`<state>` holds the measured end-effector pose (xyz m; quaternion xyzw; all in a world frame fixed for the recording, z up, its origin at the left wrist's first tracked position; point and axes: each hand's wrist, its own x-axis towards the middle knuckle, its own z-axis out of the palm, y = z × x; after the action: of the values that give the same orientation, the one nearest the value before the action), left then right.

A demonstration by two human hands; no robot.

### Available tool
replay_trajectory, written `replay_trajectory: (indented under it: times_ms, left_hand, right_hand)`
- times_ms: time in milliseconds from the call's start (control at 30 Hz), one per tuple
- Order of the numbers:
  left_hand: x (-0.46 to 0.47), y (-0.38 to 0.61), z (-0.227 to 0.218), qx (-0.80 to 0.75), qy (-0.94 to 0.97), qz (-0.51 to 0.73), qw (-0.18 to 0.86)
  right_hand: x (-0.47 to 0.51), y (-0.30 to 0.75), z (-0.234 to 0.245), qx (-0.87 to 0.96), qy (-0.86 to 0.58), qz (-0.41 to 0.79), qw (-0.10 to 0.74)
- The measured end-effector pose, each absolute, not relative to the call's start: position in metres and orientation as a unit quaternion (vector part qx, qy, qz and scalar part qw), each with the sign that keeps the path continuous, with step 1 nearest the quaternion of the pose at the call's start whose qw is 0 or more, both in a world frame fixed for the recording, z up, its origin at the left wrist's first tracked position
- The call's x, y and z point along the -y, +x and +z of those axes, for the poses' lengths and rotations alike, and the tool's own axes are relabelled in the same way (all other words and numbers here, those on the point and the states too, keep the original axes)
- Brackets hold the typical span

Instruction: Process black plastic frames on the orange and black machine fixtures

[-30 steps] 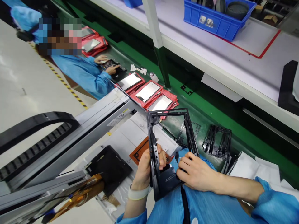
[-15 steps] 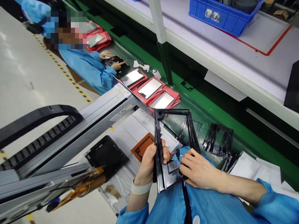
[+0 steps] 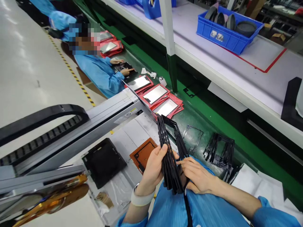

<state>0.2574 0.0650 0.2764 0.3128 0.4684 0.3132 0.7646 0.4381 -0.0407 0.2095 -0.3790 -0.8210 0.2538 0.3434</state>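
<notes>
A fanned stack of black rectangular frames (image 3: 169, 157) is held up in front of my blue coat. My left hand (image 3: 155, 164) grips the stack's left side, thumb on the outer edge and fingers reaching inside. On the other side my right hand (image 3: 197, 173) is closed around the lower right part, with some fingertips hidden behind the frames. Beyond the stack, a single thin frame (image 3: 193, 138) lies on the green bench. More black frames (image 3: 220, 149) are piled to its right. An orange plate (image 3: 143, 154) with a black outline rests left of my hands.
A machine with a metal rail (image 3: 109, 116) and black cable chain (image 3: 63, 108) fills the left. A black panel (image 3: 104, 162) lies on its bed. Screens on red wrap (image 3: 156, 94) line the bench near a co-worker (image 3: 94, 69). A blue crate (image 3: 229, 30) stands on the shelf.
The held frames have turned from facing the camera to nearly edge-on, so several layers show. Both hands stay on them. The camera view has shifted slightly.
</notes>
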Motion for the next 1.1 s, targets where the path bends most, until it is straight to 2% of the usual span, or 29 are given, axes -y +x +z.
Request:
replay_trajectory:
  times_ms: [367, 533, 700, 967, 1100]
  left_hand:
    - [-0.055, 0.266, 0.282, -0.457, 0.337, 0.317, 0.760]
    - [-0.047, 0.268, 0.277, -0.454, 0.383, 0.326, 0.735]
    - [-0.045, 0.262, 0.273, -0.443, 0.369, 0.328, 0.748]
    - [-0.043, 0.250, 0.268, -0.272, 0.315, 0.357, 0.836]
    - [-0.045, 0.242, 0.262, -0.202, 0.265, 0.345, 0.877]
  right_hand:
    - [0.047, 0.434, 0.203, 0.811, -0.365, 0.277, 0.363]
    - [0.049, 0.431, 0.195, 0.840, -0.393, 0.236, 0.290]
    - [0.048, 0.429, 0.192, 0.849, -0.401, 0.194, 0.284]
    - [0.042, 0.423, 0.218, 0.889, -0.421, 0.133, 0.121]
    - [0.046, 0.417, 0.239, 0.895, -0.415, 0.130, 0.098]
